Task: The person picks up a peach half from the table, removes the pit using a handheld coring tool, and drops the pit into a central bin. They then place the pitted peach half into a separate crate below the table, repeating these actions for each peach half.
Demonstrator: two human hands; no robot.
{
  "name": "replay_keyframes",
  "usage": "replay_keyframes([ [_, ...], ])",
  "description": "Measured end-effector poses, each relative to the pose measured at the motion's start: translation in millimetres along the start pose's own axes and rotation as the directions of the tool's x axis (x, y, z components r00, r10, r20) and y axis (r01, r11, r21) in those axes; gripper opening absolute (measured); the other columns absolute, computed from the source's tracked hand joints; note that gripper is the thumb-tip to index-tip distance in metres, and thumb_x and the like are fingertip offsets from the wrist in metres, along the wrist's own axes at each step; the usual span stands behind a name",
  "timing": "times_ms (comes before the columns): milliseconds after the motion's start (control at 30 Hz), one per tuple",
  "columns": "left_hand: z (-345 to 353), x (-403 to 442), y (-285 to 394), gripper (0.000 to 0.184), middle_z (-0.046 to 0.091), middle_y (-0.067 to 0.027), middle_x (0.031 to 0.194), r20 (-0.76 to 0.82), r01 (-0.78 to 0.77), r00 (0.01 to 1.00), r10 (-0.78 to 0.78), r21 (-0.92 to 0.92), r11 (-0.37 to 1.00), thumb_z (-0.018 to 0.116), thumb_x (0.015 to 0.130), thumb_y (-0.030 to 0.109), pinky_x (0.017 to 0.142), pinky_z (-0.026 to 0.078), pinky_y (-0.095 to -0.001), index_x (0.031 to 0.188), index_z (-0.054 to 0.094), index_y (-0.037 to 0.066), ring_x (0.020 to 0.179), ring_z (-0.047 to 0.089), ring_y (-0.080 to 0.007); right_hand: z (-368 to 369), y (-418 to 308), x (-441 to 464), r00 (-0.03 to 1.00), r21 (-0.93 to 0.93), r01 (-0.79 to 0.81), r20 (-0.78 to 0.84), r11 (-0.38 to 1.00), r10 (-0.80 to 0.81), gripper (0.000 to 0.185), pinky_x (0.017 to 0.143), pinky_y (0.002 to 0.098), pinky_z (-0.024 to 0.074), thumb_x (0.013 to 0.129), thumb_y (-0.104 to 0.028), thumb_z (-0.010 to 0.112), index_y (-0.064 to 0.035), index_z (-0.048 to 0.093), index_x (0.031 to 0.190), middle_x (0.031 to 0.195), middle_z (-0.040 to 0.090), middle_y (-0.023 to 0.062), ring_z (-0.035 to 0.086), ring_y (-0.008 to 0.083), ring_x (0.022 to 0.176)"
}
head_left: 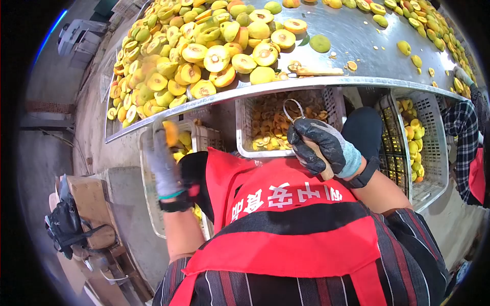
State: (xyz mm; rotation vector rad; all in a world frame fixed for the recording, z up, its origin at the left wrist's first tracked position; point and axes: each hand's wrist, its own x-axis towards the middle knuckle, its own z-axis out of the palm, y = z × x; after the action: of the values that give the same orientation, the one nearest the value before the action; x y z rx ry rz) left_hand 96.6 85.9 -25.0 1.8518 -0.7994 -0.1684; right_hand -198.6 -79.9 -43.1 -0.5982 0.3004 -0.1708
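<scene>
My right hand (pixel 324 148), in a dark-coated glove, is closed around the wooden handle (pixel 317 155) of a pitting tool. The tool's thin metal loop (pixel 293 109) points up over a white crate (pixel 240 127) of peach scraps and pits. To the left, my gloved left hand (pixel 164 160) is smeared by motion above another crate (pixel 148 191) with yellow peach pieces. An orange peach piece (pixel 171 133) shows against its fingers; whether they grip it is unclear. Halved peaches (pixel 217 58), many with pits showing, are heaped on the metal table (pixel 352 46) ahead.
The table's raised metal edge (pixel 286 81) runs across in front of me. Under its right part stands a crate (pixel 439 168) of peaches. A co-worker's checked sleeve (pixel 457 122) is at far right. Cardboard and a black bag (pixel 64 222) lie at left.
</scene>
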Motion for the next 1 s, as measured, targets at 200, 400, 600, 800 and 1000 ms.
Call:
replay_keyframes([
  [200, -10.1, 58.3, 10.9, 0.044, 0.06, -0.0178, 0.104, 0.145, -0.116, 0.988, 0.049, 0.496, 0.861, 0.063, 0.079, 0.032, 0.082, 0.044, -0.0327, 0.11, 0.056, 0.002, 0.096, 0.058, -0.0264, 8.2, 3.1, 8.0, 0.997, -0.129, 0.026, -0.066, 0.991, -0.035, 0.03, 0.034, 0.0224, 0.0335, 0.093, -0.031, 0.042, -0.0022, 0.049, 0.087, 0.052, 0.045, 0.0025, 0.042, 0.01, 0.036],
  [400, 75.4, 111.7, -9.4, 0.046, 0.064, -0.0167, 0.094, 0.518, -0.261, 0.848, -0.114, 0.595, 0.76, 0.067, 0.07, 0.029, 0.076, 0.047, -0.0331, 0.109, 0.059, 0.005, 0.086, 0.061, -0.0265, 12.9, 4.1, 4.2, 0.995, -0.215, 0.054, -0.065, 0.975, -0.07, 0.031, 0.034, 0.0212, 0.0325, 0.093, -0.031, 0.041, -0.0026, 0.051, 0.088, 0.052, 0.047, 0.0036, 0.041, 0.0094, 0.035],
  [600, 80.7, 114.4, -4.5, 0.037, 0.064, -0.0151, 0.081, 0.521, -0.199, 0.83, -0.196, 0.606, 0.77, 0.065, 0.069, 0.022, 0.07, 0.048, -0.0334, 0.101, 0.061, 0.004, 0.076, 0.063, -0.0237, 10.7, 4.9, 4.3, 0.991, -0.22, 0.019, -0.123, 0.975, -0.047, 0.029, 0.034, 0.0211, 0.0329, 0.092, -0.031, 0.043, -0.0039, 0.051, 0.088, 0.053, 0.047, 0.0035, 0.041, 0.0099, 0.035],
  [800, 70.8, 56.0, 24.0, 0.023, 0.06, -0.0087, 0.091, 0.412, 0.404, 0.891, -0.192, -0.525, 0.749, 0.053, 0.087, 0.017, 0.055, 0.053, -0.0265, 0.106, 0.049, 0.004, 0.074, 0.063, -0.0183, 28.2, -3.7, 25.2, 0.974, -0.411, -0.032, -0.217, 0.911, -0.064, 0.023, 0.035, 0.0223, 0.034, 0.09, -0.029, 0.051, -0.0061, 0.049, 0.09, 0.055, 0.048, 0.0039, 0.043, 0.0111, 0.038],
  [1000, 91.4, -5.8, 52.6, 0.032, 0.054, -0.0127, 0.102, 0.598, 0.551, 0.801, -0.015, -0.728, 0.407, 0.045, 0.091, 0.016, 0.062, 0.055, -0.0297, 0.12, 0.039, 0.004, 0.078, 0.062, -0.0224, 51.1, -14.3, 48.5, 0.976, -0.841, 0.027, -0.096, 0.541, -0.198, 0.028, 0.064, 0.0404, 0.0451, 0.086, -0.029, 0.051, -0.001, 0.05, 0.09, 0.072, 0.057, 0.0197, 0.058, 0.0365, 0.073],
])
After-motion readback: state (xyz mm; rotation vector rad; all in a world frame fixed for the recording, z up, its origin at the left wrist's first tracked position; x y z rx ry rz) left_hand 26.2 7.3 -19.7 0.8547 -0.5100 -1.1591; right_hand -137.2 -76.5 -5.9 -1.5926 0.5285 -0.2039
